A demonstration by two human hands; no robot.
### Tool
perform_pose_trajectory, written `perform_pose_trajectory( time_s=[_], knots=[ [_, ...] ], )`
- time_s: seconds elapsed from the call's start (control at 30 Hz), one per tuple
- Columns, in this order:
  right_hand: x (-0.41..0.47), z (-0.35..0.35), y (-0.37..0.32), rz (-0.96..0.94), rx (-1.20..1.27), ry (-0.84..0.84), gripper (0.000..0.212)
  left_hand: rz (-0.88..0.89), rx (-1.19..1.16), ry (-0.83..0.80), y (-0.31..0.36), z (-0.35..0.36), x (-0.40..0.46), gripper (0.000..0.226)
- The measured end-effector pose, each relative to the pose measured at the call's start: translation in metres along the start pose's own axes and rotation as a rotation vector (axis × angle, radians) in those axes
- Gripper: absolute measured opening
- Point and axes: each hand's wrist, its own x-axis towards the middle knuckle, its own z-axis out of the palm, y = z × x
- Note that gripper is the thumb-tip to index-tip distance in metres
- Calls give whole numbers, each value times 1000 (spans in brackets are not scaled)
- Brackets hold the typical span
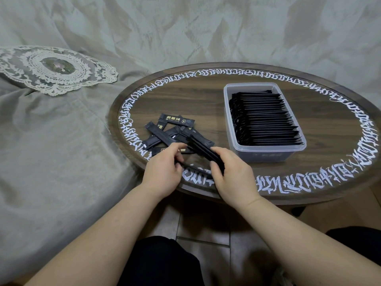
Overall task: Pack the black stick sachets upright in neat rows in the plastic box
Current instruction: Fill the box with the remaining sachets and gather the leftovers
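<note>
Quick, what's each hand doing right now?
Left hand: closed on one sachet.
Right hand: closed on a bundle of sachets.

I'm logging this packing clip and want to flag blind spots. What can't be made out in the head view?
- How many sachets the right hand holds: its fingers cover the bundle.
- Left hand grip: a sachet's end disappears beneath its fingers.
- Count in the plastic box: the packed sachets blend together, too fine.
- Print on the loose pile: too small.
- White lettering around the table: unreadable.
</note>
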Motion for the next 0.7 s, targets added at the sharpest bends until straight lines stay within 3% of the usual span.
perform_pose_trajectory(
  time_s=[0.27,0.4,0.6,0.7],
  knots=[
    [7,2,-1,-11,-71,-237,43,62,26,-27,-5,1,3,78],
    [6,1,3,-58,-50,-268,61,67,95,-21,-5,3,4,71],
    [5,5,7,-133,-20,-191,50,104,79,26,-6,2,2,46],
    [6,5,6,-109,-21,-194,53,108,96,7,-5,2,2,44]
  ],
)
